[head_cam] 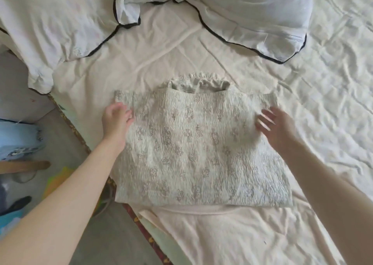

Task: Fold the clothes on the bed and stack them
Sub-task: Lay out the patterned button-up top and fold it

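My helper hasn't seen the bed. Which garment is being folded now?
On the bed, below the black-piped pillows, a pale top lies flat between both hands. Its crinkled fabric, small cross motifs and ruffled neckline set it apart from the plain sheets.

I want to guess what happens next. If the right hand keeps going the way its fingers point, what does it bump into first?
Most likely the patterned top. The right hand points left across it with straight fingers, though how high it is above the cloth is unclear.
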A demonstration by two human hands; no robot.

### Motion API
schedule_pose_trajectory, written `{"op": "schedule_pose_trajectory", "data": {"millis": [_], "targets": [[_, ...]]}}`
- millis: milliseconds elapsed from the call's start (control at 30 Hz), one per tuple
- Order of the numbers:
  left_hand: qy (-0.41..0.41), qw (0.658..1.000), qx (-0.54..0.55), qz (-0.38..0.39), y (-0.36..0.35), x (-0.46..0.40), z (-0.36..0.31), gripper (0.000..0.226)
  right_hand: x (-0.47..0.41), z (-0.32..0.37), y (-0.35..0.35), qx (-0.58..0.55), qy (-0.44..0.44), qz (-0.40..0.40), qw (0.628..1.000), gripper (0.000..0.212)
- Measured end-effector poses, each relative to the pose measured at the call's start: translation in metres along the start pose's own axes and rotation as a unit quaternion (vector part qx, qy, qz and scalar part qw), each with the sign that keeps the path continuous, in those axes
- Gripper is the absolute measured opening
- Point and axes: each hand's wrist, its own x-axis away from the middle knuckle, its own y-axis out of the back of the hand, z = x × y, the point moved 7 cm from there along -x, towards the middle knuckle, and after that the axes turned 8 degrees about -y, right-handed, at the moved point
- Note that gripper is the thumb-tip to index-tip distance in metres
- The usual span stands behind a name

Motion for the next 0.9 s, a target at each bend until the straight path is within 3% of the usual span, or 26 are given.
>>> {"op": "schedule_pose_trajectory", "data": {"millis": [33, 67, 167, 267, 333, 367, 433, 600, 767, 833, 900], "targets": [[-0.066, 0.993, -0.100, 0.020, -0.001, 0.005, -0.002, 0.031, 0.003, 0.001, -0.002, 0.117, 0.056, -0.042, 0.991, 0.035], [-0.141, 0.969, -0.196, 0.052, -0.005, 0.011, -0.005, 0.028, 0.009, 0.004, -0.010, 0.248, 0.139, -0.071, 0.956, 0.032], [-0.327, 0.837, -0.392, 0.198, -0.037, 0.043, -0.001, 0.041, 0.042, -0.007, -0.056, 0.499, 0.380, -0.015, 0.778, 0.029], [-0.386, 0.665, -0.555, 0.319, -0.068, 0.071, 0.029, 0.059, 0.047, -0.045, -0.087, 0.661, 0.415, 0.084, 0.620, 0.044], [-0.354, 0.598, -0.640, 0.328, -0.070, 0.066, 0.051, 0.060, 0.036, -0.057, -0.090, 0.733, 0.398, 0.088, 0.545, 0.051], [-0.325, 0.596, -0.664, 0.313, -0.065, 0.055, 0.056, 0.058, 0.030, -0.056, -0.086, 0.746, 0.390, 0.071, 0.534, 0.052], [-0.269, 0.614, -0.691, 0.271, -0.053, 0.032, 0.054, 0.057, 0.018, -0.042, -0.076, 0.745, 0.376, 0.017, 0.550, 0.052], [-0.278, 0.703, -0.623, 0.199, -0.029, 0.026, 0.030, 0.058, 0.019, -0.031, -0.033, 0.660, 0.287, -0.045, 0.693, 0.055], [-0.250, 0.763, -0.557, 0.214, 0.021, 0.104, 0.070, 0.059, 0.077, -0.074, 0.044, 0.590, 0.263, -0.089, 0.758, 0.050], [-0.214, 0.816, -0.505, 0.185, 0.047, 0.126, 0.089, 0.059, 0.094, -0.089, 0.079, 0.562, 0.240, -0.133, 0.780, 0.051], [-0.126, 0.895, -0.407, 0.134, 0.071, 0.135, 0.112, 0.060, 0.106, -0.101, 0.108, 0.525, 0.206, -0.180, 0.806, 0.051]]}}
